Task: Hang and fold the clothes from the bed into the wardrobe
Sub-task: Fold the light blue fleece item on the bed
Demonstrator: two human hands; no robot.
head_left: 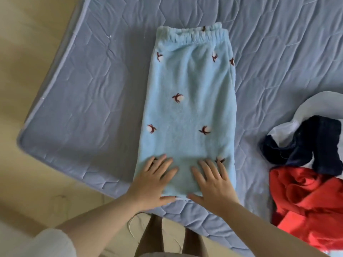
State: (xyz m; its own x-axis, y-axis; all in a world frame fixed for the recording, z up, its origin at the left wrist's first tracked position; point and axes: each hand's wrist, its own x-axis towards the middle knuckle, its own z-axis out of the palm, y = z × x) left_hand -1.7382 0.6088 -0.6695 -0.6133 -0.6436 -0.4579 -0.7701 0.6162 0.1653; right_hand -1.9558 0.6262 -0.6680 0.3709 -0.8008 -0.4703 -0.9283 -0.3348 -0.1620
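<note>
Light blue fleece trousers [189,108] with small dark red and white motifs lie flat on the bed, folded lengthwise, the elastic waistband at the far end. My left hand [154,180] lies flat on the near end of the trousers, fingers spread and straight. My right hand [213,182] lies flat beside it on the same end, fingers also spread. Both thumbs reach the trousers' near edge. A pile of other clothes sits at the right: a red garment [306,204], a dark navy one [306,145] and a white one [313,106].
The bed has a blue quilted cover [83,99]; its corner is at the left and its near edge runs under my wrists. A beige floor [27,52] lies left of and below the bed. My legs show at the bottom middle.
</note>
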